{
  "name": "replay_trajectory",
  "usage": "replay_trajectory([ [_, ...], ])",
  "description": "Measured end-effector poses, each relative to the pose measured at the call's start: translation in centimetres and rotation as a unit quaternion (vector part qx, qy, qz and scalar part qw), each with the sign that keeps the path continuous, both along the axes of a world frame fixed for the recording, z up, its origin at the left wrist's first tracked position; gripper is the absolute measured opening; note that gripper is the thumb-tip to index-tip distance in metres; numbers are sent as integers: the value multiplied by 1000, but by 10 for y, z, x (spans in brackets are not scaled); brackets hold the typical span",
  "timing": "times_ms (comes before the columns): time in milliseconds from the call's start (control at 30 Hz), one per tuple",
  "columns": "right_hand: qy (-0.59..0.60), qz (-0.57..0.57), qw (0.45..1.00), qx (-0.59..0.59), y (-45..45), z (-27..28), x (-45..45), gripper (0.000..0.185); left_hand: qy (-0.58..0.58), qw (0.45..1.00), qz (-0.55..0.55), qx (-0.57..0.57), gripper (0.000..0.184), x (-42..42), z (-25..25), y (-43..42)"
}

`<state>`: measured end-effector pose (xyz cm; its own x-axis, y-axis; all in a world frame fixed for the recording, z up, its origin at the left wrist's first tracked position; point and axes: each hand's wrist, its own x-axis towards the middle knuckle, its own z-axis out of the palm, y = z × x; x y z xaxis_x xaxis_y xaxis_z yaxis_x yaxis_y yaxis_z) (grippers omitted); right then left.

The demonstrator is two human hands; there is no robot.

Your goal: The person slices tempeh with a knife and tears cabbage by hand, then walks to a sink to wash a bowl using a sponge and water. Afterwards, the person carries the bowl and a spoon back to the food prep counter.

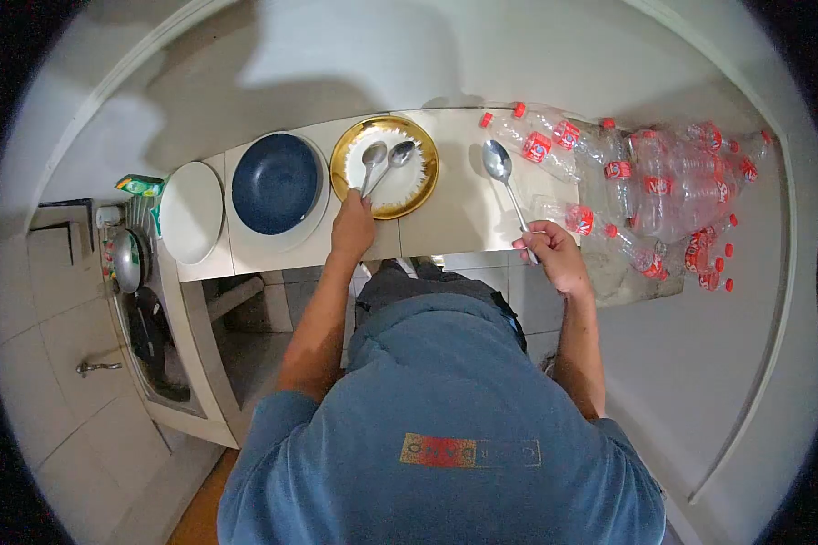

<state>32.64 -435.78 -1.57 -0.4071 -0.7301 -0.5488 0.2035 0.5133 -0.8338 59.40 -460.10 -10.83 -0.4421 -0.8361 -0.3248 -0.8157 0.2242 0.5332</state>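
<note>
My left hand (353, 227) is closed around the handles of two spoons (374, 156), whose bowls lie over a white plate with a wide gold rim (341, 159). In my right hand (554, 254) is a larger metal spoon (497, 162), pinched by its handle, its bowl pointing away from me above the bare counter. Left of the gold-rimmed plate, a dark blue plate (274, 184) rests on a larger white plate (307, 227). Farther left lies another white plate (192, 213).
Many clear plastic bottles with red caps and labels (659, 186) crowd the counter's right end. At far left are a sink (180, 368), a pan (129, 261), a faucet (98, 367) and a green packet (140, 185). The tiled counter (463, 213) runs along the wall.
</note>
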Motion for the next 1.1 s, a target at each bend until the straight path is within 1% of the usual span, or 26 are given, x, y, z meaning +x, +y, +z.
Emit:
replay_trajectory([
  [100,-4,3,1000,2,-2,2,-2,24,7,1000,2,-17,25,0,-2,2],
  [167,6,17,1000,4,-4,0,-4,21,-11,998,9,-61,25,-4,-3,4],
  [267,5,16,1000,-6,-6,-3,-4,21,-47,996,26,-66,25,-7,-1,8],
  [400,-16,20,1000,-3,-11,-5,-5,24,-58,994,35,-81,26,-7,1,10],
  [467,-2,20,1000,2,-12,-11,-5,23,-10,990,32,-139,29,-3,0,12],
  [600,7,28,1000,2,-18,-13,-4,23,8,990,36,-133,29,-3,2,9],
  [667,-23,15,1000,11,-22,-10,-3,22,28,987,30,-156,30,0,-3,8],
  [767,-29,3,999,21,-28,-9,-1,20,62,980,23,-188,30,8,-13,0],
  [800,-30,6,999,20,-31,-7,1,20,60,980,26,-189,30,9,-9,-2],
  [867,-9,12,999,42,-39,-5,4,19,198,970,55,-127,24,14,-2,-7],
  [900,-9,16,999,41,-43,-9,5,19,196,970,59,-129,24,17,4,-9],
  [933,-16,30,998,44,-48,-16,5,20,311,934,151,87,25,20,10,-12],
  [967,-23,44,998,47,-53,-23,5,20,407,833,231,296,27,23,16,-13],
  [1000,-24,52,997,45,-58,-29,6,20,409,832,237,291,27,26,28,-13],
  [1067,-25,66,997,32,-72,-38,9,22,474,729,297,394,30,32,54,-12],
  [1100,-25,76,996,30,-79,-40,12,22,469,735,283,399,33,37,60,-12],
])
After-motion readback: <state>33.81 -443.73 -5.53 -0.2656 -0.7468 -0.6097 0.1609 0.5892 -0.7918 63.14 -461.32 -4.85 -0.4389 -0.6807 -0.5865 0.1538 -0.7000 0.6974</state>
